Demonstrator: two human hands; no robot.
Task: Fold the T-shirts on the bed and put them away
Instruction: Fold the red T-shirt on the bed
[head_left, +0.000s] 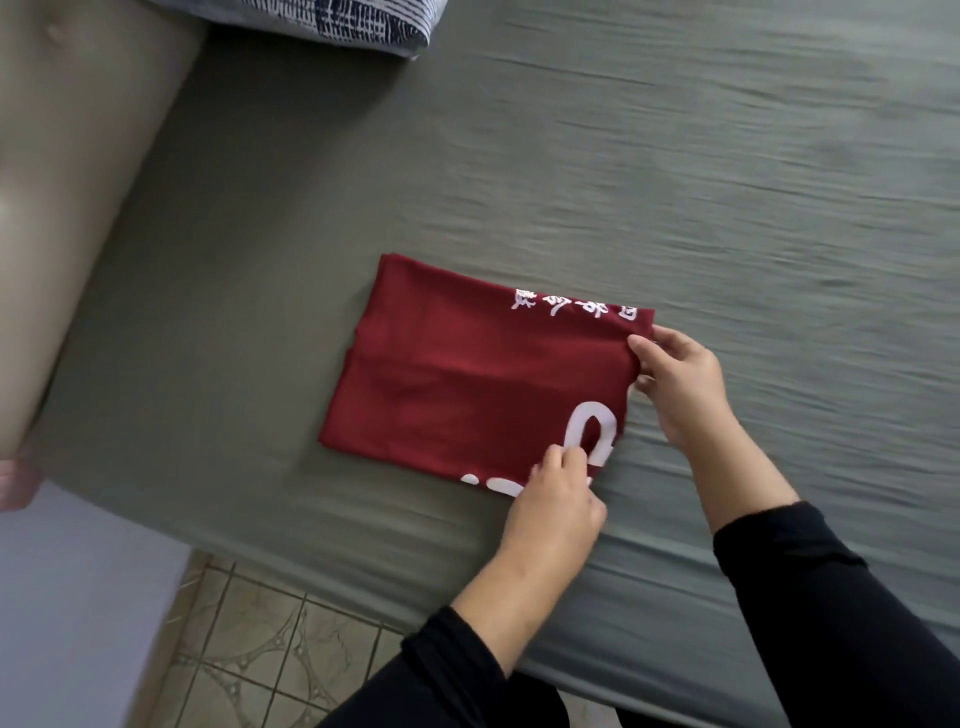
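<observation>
Folded cloth first: a dark red T-shirt (467, 384) lies as a neat rectangle on the bed (727, 182), a little below the middle of the view, its long edges tilted so the far corner sits toward 11 o'clock and the near corner toward 5 o'clock. White printed characters run along its 1 o'clock edge, and part of a large white figure shows at its 5 o'clock corner. The person's right hand (680, 387) pinches the shirt's 3 o'clock corner, thumb on top of the fabric and fingers curled beneath the edge. The left hand (556, 499) is at the shirt's 5 o'clock corner, fingers bent and gripping the cloth just beside the white print. Both arms come in from 5 o'clock in black sleeves (831, 613) pushed back from the wrists. Around the shirt, the grey-green sheet covering the bed is lightly wrinkled, the creases running out toward 3 o'clock. A pillow (337, 21) with a dark blue and white pattern lies at 12 o'clock, well apart from the shirt. A padded beige headboard (78, 182) curves along the 9 o'clock side. At 7 o'clock, below the mattress edge, patterned floor tiles (270, 654) are visible.
</observation>
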